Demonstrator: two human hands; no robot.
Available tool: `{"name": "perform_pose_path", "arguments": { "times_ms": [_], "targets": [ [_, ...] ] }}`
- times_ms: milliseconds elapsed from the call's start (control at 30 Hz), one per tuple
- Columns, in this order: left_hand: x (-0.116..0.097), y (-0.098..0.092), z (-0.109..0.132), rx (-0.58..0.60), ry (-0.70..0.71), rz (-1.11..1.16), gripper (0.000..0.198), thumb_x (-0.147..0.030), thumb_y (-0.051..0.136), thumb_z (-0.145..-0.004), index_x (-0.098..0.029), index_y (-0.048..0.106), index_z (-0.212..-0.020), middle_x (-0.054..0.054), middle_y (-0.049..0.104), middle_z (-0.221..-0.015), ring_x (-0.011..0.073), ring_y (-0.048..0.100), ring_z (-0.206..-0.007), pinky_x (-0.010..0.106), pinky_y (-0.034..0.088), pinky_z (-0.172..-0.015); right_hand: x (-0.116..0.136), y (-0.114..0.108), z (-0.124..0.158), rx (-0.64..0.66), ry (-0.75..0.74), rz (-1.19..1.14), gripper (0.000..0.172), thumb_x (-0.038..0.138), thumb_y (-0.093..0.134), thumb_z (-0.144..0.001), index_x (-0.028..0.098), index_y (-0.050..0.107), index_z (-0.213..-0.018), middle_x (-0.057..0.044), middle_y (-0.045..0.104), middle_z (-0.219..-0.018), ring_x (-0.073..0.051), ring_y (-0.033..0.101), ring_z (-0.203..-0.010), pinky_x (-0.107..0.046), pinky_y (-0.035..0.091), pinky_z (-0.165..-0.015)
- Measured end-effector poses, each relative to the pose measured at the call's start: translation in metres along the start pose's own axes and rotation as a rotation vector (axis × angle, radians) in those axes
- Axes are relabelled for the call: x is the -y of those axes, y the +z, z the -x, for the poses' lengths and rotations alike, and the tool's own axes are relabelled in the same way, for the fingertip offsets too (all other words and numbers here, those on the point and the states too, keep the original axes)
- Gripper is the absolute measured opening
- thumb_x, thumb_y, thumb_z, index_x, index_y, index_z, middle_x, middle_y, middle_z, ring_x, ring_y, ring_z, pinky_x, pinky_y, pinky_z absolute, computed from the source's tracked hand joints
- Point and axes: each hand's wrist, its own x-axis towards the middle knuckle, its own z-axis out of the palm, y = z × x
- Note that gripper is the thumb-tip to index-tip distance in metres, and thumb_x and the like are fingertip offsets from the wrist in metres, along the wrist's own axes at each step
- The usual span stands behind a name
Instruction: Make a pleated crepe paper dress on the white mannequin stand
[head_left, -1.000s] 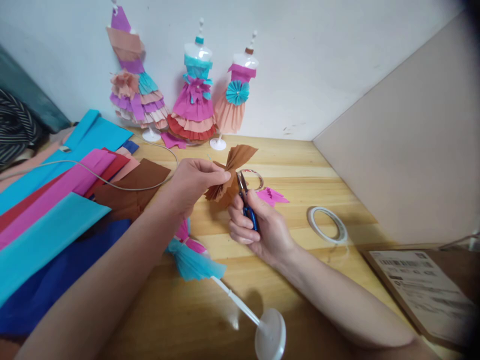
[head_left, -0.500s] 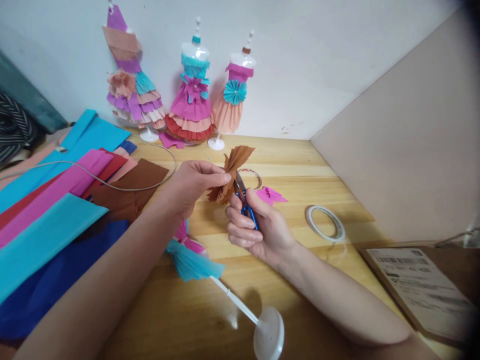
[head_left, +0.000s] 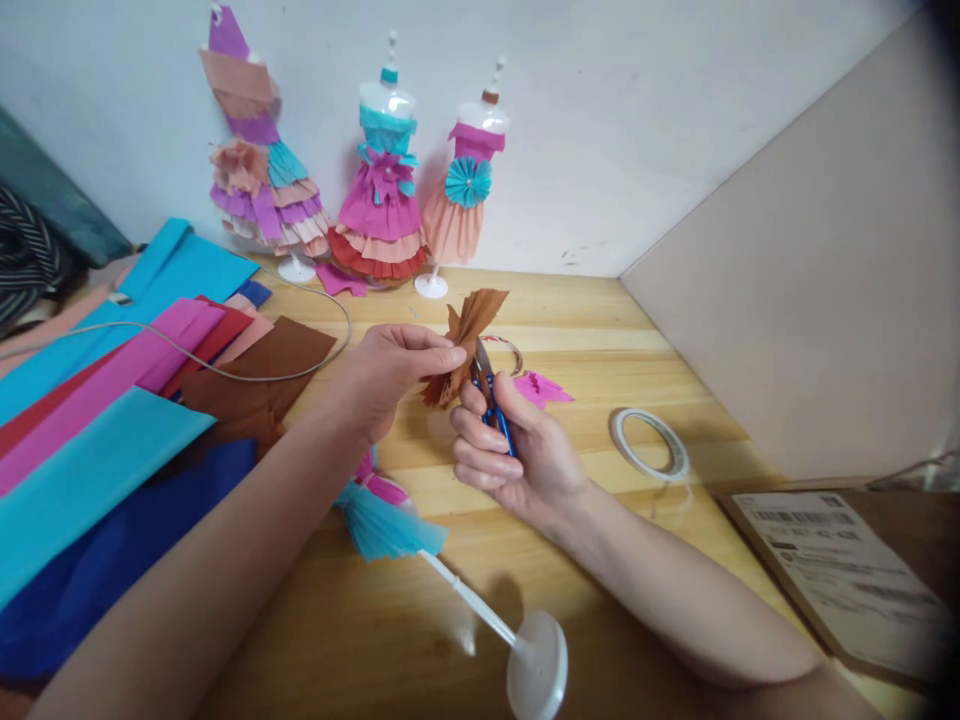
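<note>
My left hand (head_left: 405, 365) pinches a gathered brown crepe paper bow (head_left: 474, 325) at its middle, with pleats fanning out above and below. In my right hand (head_left: 506, 430) are small thread snips (head_left: 495, 405) with blue handles. Their blades touch or lie close beside the bow's right side; whether they cut into anything I cannot tell. Below my left wrist, a small dress-form stand (head_left: 472, 603) lies on its side, wearing a light blue pleated skirt (head_left: 394, 522) and a pink top partly hidden by my forearm.
Three dress forms in paper dresses (head_left: 382, 195) stand along the wall. Folded crepe paper sheets (head_left: 105, 440) and a grey cord (head_left: 225, 375) cover the left side. A tape roll (head_left: 650, 443), pink scraps (head_left: 546, 388) and a patterned ring (head_left: 514, 352) lie rightward. A cardboard box (head_left: 832, 560) sits at right.
Both hands stay almost in place, still holding the brown bow and the snips. The snips' blades have shifted very slightly against the bow, and the whole view has moved a little.
</note>
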Motion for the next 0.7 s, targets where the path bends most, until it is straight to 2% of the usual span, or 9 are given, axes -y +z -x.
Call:
{"name": "perform_pose_path", "arguments": {
  "times_ms": [200, 333, 433, 533, 600, 633, 700],
  "targets": [
    [0.002, 0.001, 0.001, 0.001, 0.024, -0.041, 0.012, -0.020, 0.075, -0.060, -0.013, 0.068, -0.054, -0.001, 0.061, -0.052, 0.0083, 0.050, -0.054, 0.023, 0.038, -0.059, 0.000, -0.001, 0.000, -0.021, -0.014, -0.003, 0.042, 0.041, 0.020, -0.101, 0.019, 0.044, -0.073, 0.010, 0.023, -0.050, -0.004, 0.010, -0.036, -0.014, 0.018, -0.038],
    [0.003, -0.002, 0.000, -0.016, 0.029, -0.071, 0.011, -0.022, 0.075, -0.060, -0.012, 0.069, -0.058, -0.001, 0.062, -0.054, 0.0082, 0.050, -0.054, 0.022, 0.038, -0.057, -0.001, -0.001, -0.001, -0.031, -0.023, 0.045, 0.035, 0.042, 0.034, -0.098, 0.019, 0.041, -0.072, 0.011, 0.024, -0.049, -0.003, 0.009, -0.035, -0.015, 0.017, -0.038],
    [-0.002, -0.008, -0.001, -0.007, 0.027, -0.068, 0.012, -0.023, 0.075, -0.061, -0.013, 0.070, -0.059, 0.000, 0.062, -0.055, 0.0090, 0.052, -0.054, 0.023, 0.039, -0.056, -0.002, -0.002, -0.002, -0.056, -0.054, 0.163, 0.034, 0.047, 0.048, -0.092, 0.020, 0.041, -0.072, 0.012, 0.027, -0.049, -0.003, 0.011, -0.035, -0.016, 0.017, -0.038],
    [-0.010, -0.015, -0.002, -0.027, 0.065, -0.064, 0.011, -0.021, 0.074, -0.061, -0.013, 0.069, -0.056, 0.001, 0.062, -0.054, 0.0104, 0.054, -0.057, 0.023, 0.041, -0.056, 0.003, -0.007, -0.003, -0.129, -0.143, 0.449, 0.035, 0.053, 0.052, -0.086, 0.020, 0.045, -0.076, 0.012, 0.029, -0.048, -0.004, 0.015, -0.036, -0.018, 0.015, -0.038],
    [-0.017, -0.018, -0.002, -0.037, 0.101, -0.069, 0.010, -0.019, 0.073, -0.061, -0.013, 0.068, -0.054, 0.002, 0.062, -0.055, 0.0110, 0.055, -0.058, 0.023, 0.042, -0.055, 0.011, -0.009, -0.003, -0.158, -0.168, 0.783, 0.036, 0.053, 0.050, -0.087, 0.019, 0.048, -0.076, 0.010, 0.030, -0.048, -0.005, 0.020, -0.038, -0.020, 0.016, -0.040],
    [-0.020, -0.020, -0.001, -0.040, 0.113, -0.077, 0.010, -0.019, 0.072, -0.062, -0.013, 0.068, -0.054, 0.002, 0.062, -0.056, 0.0110, 0.055, -0.057, 0.023, 0.042, -0.053, 0.016, -0.010, -0.003, -0.155, -0.147, 0.994, 0.036, 0.051, 0.048, -0.088, 0.018, 0.049, -0.075, 0.009, 0.032, -0.050, -0.006, 0.025, -0.041, -0.020, 0.018, -0.041],
    [-0.024, -0.022, 0.000, -0.043, 0.120, -0.102, 0.010, -0.018, 0.071, -0.063, -0.013, 0.068, -0.054, 0.003, 0.062, -0.056, 0.0107, 0.054, -0.055, 0.022, 0.041, -0.050, 0.025, -0.009, -0.001, -0.077, -0.009, 1.468, 0.029, 0.040, 0.053, -0.087, 0.016, 0.051, -0.070, 0.005, 0.041, -0.057, -0.007, 0.034, -0.049, -0.021, 0.024, -0.047]
  ]
}}
